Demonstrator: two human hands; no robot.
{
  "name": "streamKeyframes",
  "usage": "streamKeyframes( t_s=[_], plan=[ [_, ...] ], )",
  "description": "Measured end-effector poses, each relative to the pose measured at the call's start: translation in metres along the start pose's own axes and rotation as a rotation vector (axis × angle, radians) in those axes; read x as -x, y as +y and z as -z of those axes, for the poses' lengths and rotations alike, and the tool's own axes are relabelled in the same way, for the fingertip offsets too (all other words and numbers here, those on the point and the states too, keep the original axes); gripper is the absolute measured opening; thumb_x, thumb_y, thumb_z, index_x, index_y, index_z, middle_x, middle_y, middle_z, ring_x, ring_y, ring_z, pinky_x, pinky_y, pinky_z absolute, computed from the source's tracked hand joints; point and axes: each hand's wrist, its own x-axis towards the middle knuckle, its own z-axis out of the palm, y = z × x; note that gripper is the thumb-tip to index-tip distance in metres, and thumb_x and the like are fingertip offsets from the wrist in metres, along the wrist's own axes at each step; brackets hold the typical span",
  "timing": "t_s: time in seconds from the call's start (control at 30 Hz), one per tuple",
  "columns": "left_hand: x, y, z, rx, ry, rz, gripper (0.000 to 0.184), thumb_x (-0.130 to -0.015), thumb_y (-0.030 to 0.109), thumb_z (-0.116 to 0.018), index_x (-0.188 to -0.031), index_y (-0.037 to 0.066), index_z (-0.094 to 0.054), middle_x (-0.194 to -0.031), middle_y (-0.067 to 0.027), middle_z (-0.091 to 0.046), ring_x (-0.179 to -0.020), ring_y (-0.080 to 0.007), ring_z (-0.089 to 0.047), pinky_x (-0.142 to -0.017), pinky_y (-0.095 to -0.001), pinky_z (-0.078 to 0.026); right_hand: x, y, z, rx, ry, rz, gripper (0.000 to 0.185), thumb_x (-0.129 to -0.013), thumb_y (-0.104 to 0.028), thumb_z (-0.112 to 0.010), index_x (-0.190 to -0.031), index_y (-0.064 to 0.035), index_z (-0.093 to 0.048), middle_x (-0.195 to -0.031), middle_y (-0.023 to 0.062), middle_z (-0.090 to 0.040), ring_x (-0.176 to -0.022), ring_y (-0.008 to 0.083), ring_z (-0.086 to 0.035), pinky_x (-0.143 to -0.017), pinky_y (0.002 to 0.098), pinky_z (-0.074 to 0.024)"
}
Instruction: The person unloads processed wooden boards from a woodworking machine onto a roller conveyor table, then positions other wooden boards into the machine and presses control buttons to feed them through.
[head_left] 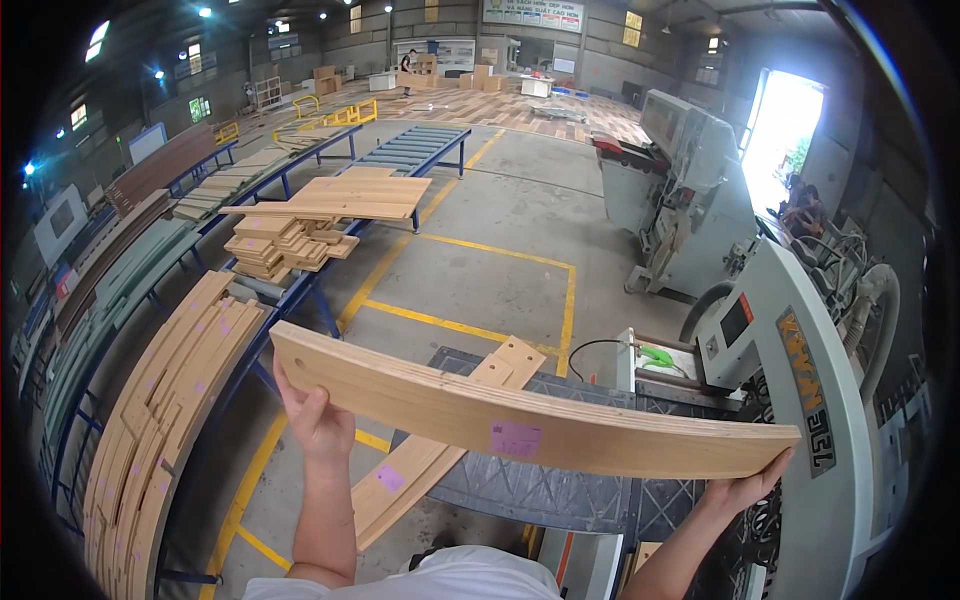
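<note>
I hold a long light-wood board up in front of me, one hand at each end. My left hand is closed on its left end, near a small round hole. Beneath the right end, my right hand grips the lower corner; some of its fingers are hidden behind the wood. A pink label is stuck on the board's near face. Below it, more wooden boards, one with a pink label, lie slantwise on a black ribbed platform, partly covered by the held board.
At right stands a large grey-white machine with a green air gun nearby. To the left, stacked boards and shorter wood pieces rest on blue-framed roller conveyors. Yellow lines mark the floor. A person stands far back.
</note>
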Motion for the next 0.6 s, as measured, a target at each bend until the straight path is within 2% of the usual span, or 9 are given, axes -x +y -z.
streamKeyframes(
  t_s=[0.1,0.4,0.5,0.6],
  plan=[
    [0.006,-0.001,0.009,0.017,-0.004,0.003,0.075,-0.081,0.007,-0.064,-0.146,0.008,-0.026,-0.129,-0.0102,-0.050,-0.119,-0.0243,-0.052,-0.104,-0.0376,-0.041,0.000,0.000,0.002,0.015,-0.005,0.005,0.034,-0.099,-0.036,-0.048,-0.119,-0.0105,-0.058,-0.110,0.0066,-0.066,-0.096,0.0207,-0.065,-0.083,0.0396,-0.0545],
    [0.010,0.000,0.025,0.034,-0.004,0.004,0.079,-0.079,0.008,-0.071,-0.145,0.011,-0.027,-0.131,-0.0090,-0.050,-0.119,-0.0241,-0.052,-0.103,-0.0378,-0.042,0.002,0.005,-0.004,-0.018,-0.019,-0.021,0.032,-0.099,-0.035,-0.049,-0.118,-0.0106,-0.060,-0.109,0.0056,-0.067,-0.095,0.0180,-0.066,-0.084,0.0373,-0.0539],
    [0.008,0.001,0.024,0.015,-0.016,-0.006,0.077,-0.079,0.008,-0.071,-0.143,0.012,-0.029,-0.130,-0.0087,-0.050,-0.118,-0.0236,-0.053,-0.102,-0.0373,-0.043,0.002,0.007,-0.007,-0.023,0.048,-0.015,0.033,-0.099,-0.034,-0.049,-0.118,-0.0103,-0.059,-0.110,0.0055,-0.067,-0.095,0.0180,-0.065,-0.085,0.0369,-0.0535],
    [0.007,0.000,0.021,-0.006,-0.068,-0.029,0.073,-0.084,0.011,-0.069,-0.144,0.009,-0.028,-0.129,-0.0085,-0.052,-0.117,-0.0228,-0.054,-0.102,-0.0362,-0.043,0.003,0.008,-0.005,0.010,0.026,-0.006,0.033,-0.099,-0.034,-0.048,-0.119,-0.0105,-0.059,-0.110,0.0054,-0.066,-0.095,0.0178,-0.065,-0.085,0.0364,-0.0535]
  ],
)
